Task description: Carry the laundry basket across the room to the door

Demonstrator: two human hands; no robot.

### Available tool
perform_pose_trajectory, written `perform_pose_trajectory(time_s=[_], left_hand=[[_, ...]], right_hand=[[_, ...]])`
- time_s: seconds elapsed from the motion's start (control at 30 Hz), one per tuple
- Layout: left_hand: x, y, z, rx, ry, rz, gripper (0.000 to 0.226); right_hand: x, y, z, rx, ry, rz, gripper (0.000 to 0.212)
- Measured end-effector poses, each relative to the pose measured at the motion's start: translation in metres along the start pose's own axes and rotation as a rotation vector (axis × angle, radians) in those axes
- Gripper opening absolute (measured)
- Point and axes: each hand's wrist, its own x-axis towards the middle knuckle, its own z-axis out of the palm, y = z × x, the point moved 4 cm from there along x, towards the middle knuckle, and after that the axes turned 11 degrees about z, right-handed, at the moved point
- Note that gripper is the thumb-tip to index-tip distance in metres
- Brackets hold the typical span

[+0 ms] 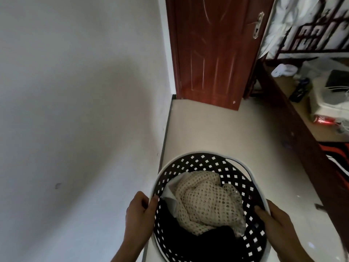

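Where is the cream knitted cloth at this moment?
In the head view, the cream knitted cloth lies inside the laundry basket, low and centre-right, on dark clothing, between the left hand and right hand.

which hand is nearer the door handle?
Right. The right hand grips the basket rim on the side below the door handle. The left hand holds the opposite rim, by the wall, farther off.
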Motion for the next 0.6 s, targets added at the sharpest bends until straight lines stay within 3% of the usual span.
perform_pose_trajectory(time_s=[0.27,0.6], left_hand=[[0.157,0.066,0.041,-0.016,0.053,0.003,0.033],[0.387,0.091,0.104,-0.018,0.055,0.003,0.033]], right_hand=[[0.138,-0.134,0.035,-0.018,-0.049,-0.020,0.025],[0.306,-0.259,0.109,-0.008,-0.017,-0.011,0.022]])
